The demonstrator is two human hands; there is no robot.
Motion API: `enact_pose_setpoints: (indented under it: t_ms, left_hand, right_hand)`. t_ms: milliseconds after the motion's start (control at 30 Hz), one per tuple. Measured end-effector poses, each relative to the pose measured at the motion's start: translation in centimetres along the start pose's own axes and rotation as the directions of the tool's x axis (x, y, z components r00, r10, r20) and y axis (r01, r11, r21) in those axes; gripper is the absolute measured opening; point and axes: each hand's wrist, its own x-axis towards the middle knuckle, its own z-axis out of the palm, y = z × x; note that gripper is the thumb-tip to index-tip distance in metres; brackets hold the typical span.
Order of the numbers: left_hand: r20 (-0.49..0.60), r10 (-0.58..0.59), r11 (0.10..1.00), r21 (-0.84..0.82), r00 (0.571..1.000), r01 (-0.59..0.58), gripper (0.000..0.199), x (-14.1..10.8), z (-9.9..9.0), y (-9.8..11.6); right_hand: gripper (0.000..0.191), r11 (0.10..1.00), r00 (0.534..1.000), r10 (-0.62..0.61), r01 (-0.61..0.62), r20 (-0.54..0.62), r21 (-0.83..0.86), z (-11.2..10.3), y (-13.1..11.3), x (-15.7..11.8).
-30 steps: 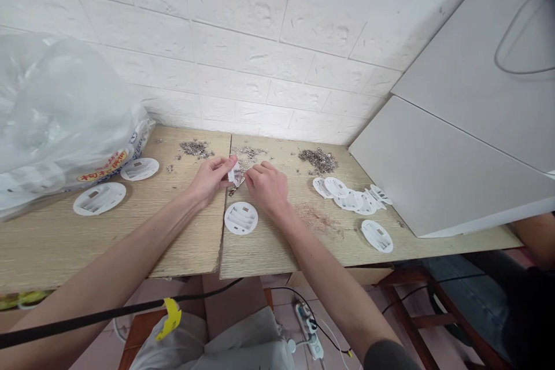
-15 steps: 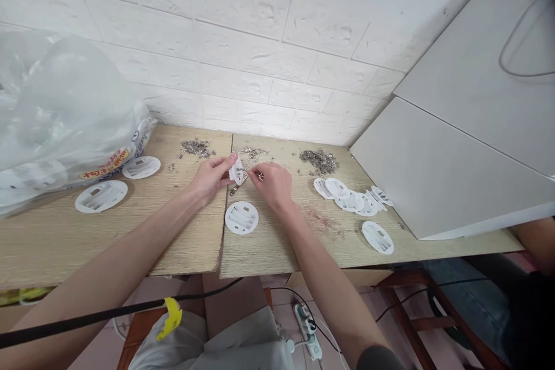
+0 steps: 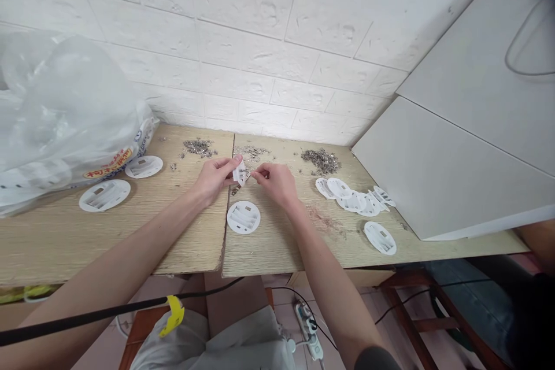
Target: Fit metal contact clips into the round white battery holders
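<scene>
My left hand (image 3: 213, 179) grips a white plastic battery holder (image 3: 239, 174) by its edge, thumb on top, and the piece stands tilted on its side. Close on its right, my right hand (image 3: 276, 184) is closed in a pinch, the fingertips a little apart from the holder. Whatever the pinch holds is too small to make out. A thin metal item (image 3: 235, 189) shows just below the holder; its kind is unclear. Nearer to me lies a round white battery holder (image 3: 243, 217), flat, with slots facing up. Behind the hands are scattered small metal pieces (image 3: 254, 153).
Piles of small metal parts lie at back left (image 3: 199, 147) and back right (image 3: 321, 161). Overlapping white holders (image 3: 352, 201) sit at right, near a white panel (image 3: 468, 167). A large plastic bag (image 3: 73, 115) stands at left. A black cable (image 3: 130, 305) crosses in front.
My right hand has drawn slightly right, away from the holder, widening the gap. My left hand still grips the holder. The whole view has shifted slightly.
</scene>
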Motion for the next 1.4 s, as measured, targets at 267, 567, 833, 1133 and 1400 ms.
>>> enact_pose_setpoints:
  t_ms: [267,567,833,1133,1400]
  left_hand:
    - [-0.07,-0.007,1.0,-0.031,0.998,0.005,0.045,0.2,-0.3,-0.1]
    - [-0.033,-0.021,0.998,-0.067,0.999,0.019,0.041,0.0,-0.1,0.4]
    - [-0.025,-0.021,0.997,-0.081,0.999,0.019,0.039,0.1,-0.2,0.3]
    - [-0.028,-0.023,0.997,-0.071,0.999,0.021,0.04,0.0,0.0,0.5]
    - [-0.025,-0.003,0.998,-0.061,1.0,0.002,0.043,0.0,-0.1,0.2]
  right_hand:
    - [0.02,0.996,0.99,0.078,-0.084,-0.121,-0.042,-1.3,1.7,0.4]
    - [0.014,0.977,0.979,-0.205,0.206,-0.016,0.063,-0.2,1.3,0.1]
    - [0.014,0.983,0.983,-0.184,0.184,0.016,0.025,-0.2,1.3,0.1]
    - [0.013,0.978,0.98,-0.199,0.198,-0.003,-0.061,-0.1,0.8,-0.2]
    - [0.014,0.971,0.979,-0.202,0.197,-0.025,-0.133,0.0,0.5,-0.3]
